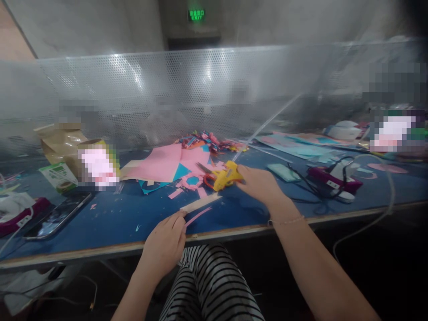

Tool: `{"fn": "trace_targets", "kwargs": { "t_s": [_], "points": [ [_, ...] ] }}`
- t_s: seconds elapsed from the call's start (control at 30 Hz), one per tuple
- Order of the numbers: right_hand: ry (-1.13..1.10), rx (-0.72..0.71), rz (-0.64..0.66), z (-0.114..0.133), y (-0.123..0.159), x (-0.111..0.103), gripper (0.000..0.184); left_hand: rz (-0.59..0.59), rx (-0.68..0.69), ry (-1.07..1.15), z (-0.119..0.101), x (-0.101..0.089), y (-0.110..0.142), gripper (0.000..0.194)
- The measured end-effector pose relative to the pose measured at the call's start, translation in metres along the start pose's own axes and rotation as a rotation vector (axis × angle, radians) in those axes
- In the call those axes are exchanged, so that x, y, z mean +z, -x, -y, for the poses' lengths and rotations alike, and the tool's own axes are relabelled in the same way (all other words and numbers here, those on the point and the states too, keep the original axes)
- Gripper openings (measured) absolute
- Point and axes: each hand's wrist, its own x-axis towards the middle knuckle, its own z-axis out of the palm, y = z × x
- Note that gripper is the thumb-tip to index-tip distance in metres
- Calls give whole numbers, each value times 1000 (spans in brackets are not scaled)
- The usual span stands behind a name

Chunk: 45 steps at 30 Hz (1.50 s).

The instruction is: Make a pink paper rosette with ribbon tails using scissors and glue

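Observation:
My left hand (166, 238) is at the table's front edge, its fingers closed on a narrow pink paper strip (199, 216). A cream paper strip (202, 203) lies just beyond, reaching to its fingertips. My right hand (256, 183) is closed around a yellow hot glue gun (227, 176), slightly blurred; a long clear stick (267, 125) slants up behind it. Scissors (209, 176) with orange handles lie beside the gun, partly hidden by it. Left of them is a pink paper ring with strips (190, 181) on blue.
Pink sheets (160, 162) and a heap of coloured scraps (207, 141) lie behind. At left are a phone (58, 216), a small green-white box (58, 177) and a brown bag (60, 142). A purple power strip (334, 180) with black cables is at right. A perforated metal screen (187, 80) borders the back.

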Motion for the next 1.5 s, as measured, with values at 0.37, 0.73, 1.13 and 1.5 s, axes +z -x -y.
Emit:
{"fn": "trace_targets", "kwargs": {
  "t_s": [0.37,0.73,1.13,1.5],
  "points": [
    [27,13,-121,-6,7,-2,21,-46,13,-15,2,5,3,27],
    [-332,216,-229,8,-1,-4,49,-22,4,15,1,4,2,25],
    [-237,-107,-2,45,-2,1,39,-40,25,11,0,3,1,25],
    [-132,-184,40,39,-1,-1,25,-34,16,21,0,4,1,25]
  ]
}}
